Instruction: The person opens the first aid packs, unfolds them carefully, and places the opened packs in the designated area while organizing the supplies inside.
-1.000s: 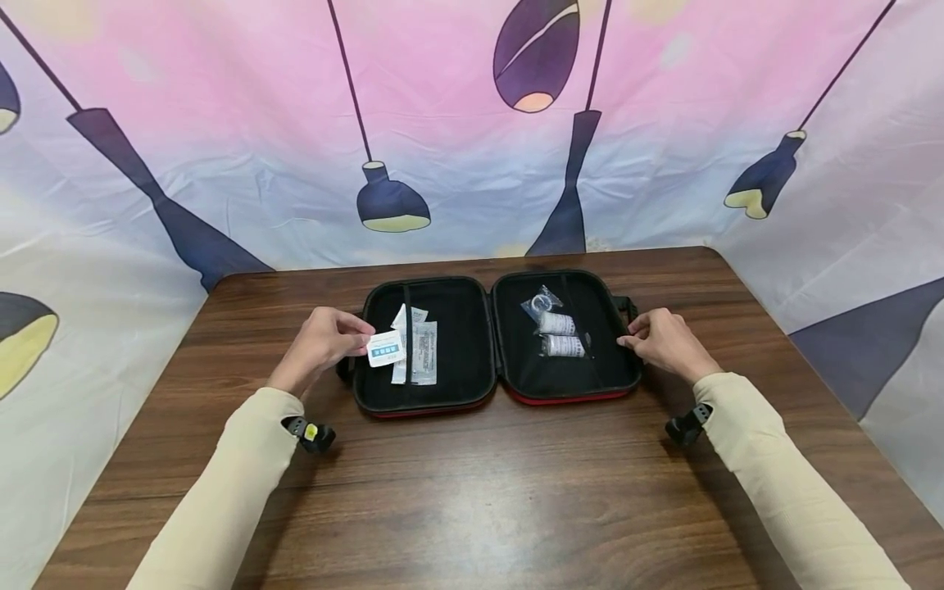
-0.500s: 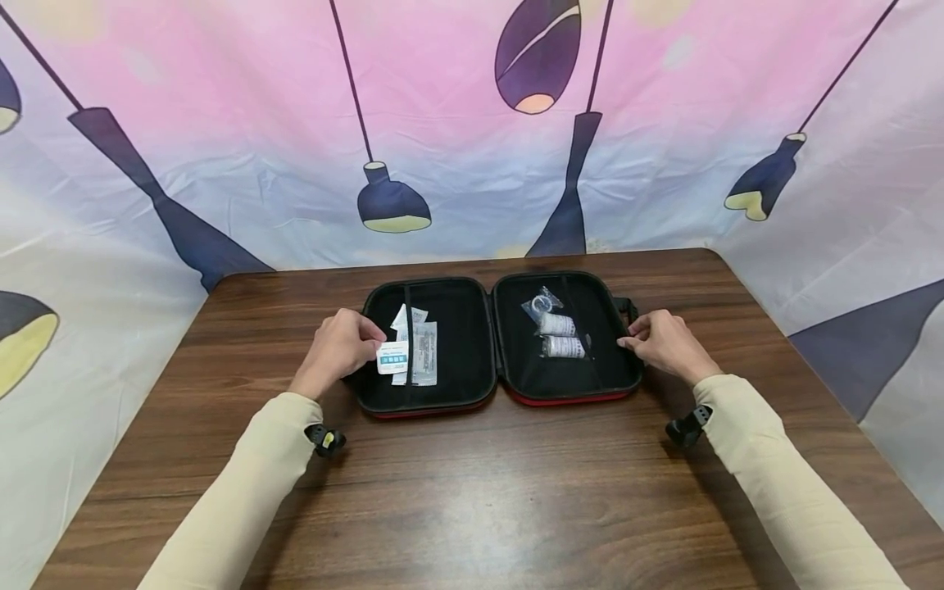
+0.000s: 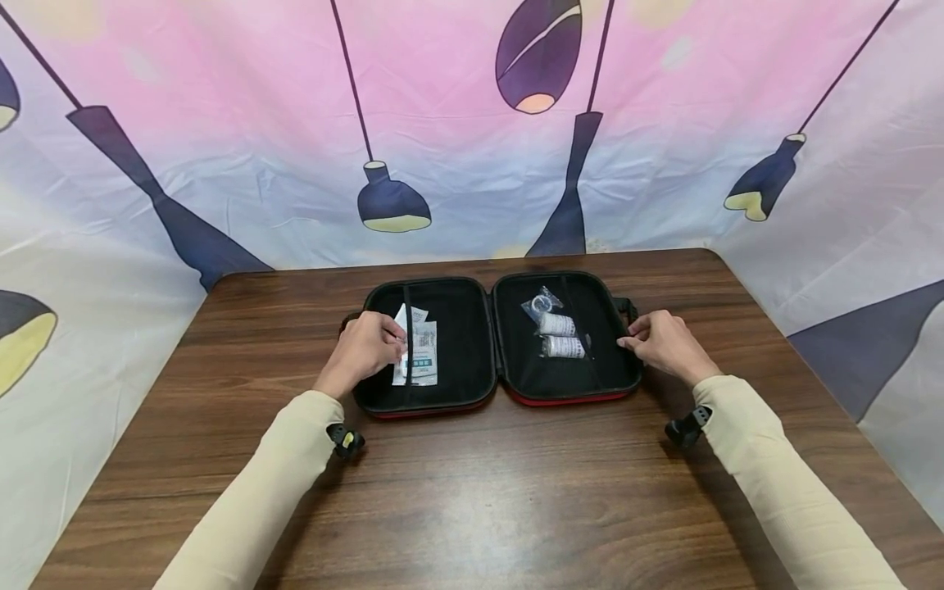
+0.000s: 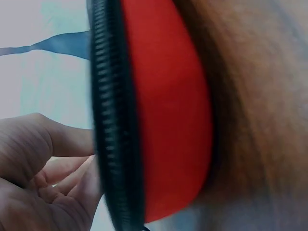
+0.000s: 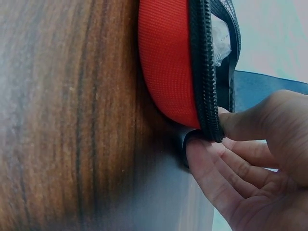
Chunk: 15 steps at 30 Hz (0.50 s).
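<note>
A red zip case with a black lining (image 3: 460, 344) lies unfolded on the table. My left hand (image 3: 369, 348) reaches over its left half and pinches a small white packet with a blue-green label (image 3: 422, 364), now partly behind the dark elastic strap (image 3: 409, 328). Other white sachets (image 3: 426, 334) lie under that strap; the packet overlaps them. In the left wrist view the case's zipped rim (image 4: 113, 115) hides the left fingertips. My right hand (image 3: 660, 344) pinches the right half's outer edge, its thumb inside the zipper rim (image 5: 207, 72) in the right wrist view.
Two white bandage rolls in clear wrap (image 3: 560, 336) and a clear bag with a white ring-shaped item (image 3: 542, 303) sit in the right half. A black handle (image 3: 627, 307) sticks out at its right. The wooden table (image 3: 487, 492) ends at a printed cloth backdrop (image 3: 457, 164).
My left hand has moved right with the packet, from the case's left edge to the strap, and the packet has slid partly behind it. My right hand has kept its place.
</note>
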Each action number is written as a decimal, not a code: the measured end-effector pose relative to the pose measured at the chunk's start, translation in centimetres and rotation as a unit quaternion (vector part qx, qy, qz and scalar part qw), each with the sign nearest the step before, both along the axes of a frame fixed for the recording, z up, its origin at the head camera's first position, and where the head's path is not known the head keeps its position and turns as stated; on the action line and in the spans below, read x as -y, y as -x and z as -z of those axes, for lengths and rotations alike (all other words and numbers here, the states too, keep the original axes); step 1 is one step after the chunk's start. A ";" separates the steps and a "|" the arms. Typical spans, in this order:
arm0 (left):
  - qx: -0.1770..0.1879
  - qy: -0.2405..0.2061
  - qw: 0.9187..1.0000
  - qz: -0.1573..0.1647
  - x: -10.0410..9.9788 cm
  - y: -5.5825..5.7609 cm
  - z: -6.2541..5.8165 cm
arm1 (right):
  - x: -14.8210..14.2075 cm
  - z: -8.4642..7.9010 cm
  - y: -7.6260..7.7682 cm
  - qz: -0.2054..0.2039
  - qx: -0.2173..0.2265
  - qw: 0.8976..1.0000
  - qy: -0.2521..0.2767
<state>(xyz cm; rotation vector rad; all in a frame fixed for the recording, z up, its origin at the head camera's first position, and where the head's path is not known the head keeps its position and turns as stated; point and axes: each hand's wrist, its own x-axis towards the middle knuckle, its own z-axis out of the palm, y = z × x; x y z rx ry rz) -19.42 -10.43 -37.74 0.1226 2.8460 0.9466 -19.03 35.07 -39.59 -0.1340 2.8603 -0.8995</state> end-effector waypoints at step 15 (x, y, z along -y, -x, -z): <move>-0.184 0.053 0.981 -0.006 0.7 -6.2 -0.9 | 0.3 -1.2 -1.8 0.004 -0.082 0.996 -0.020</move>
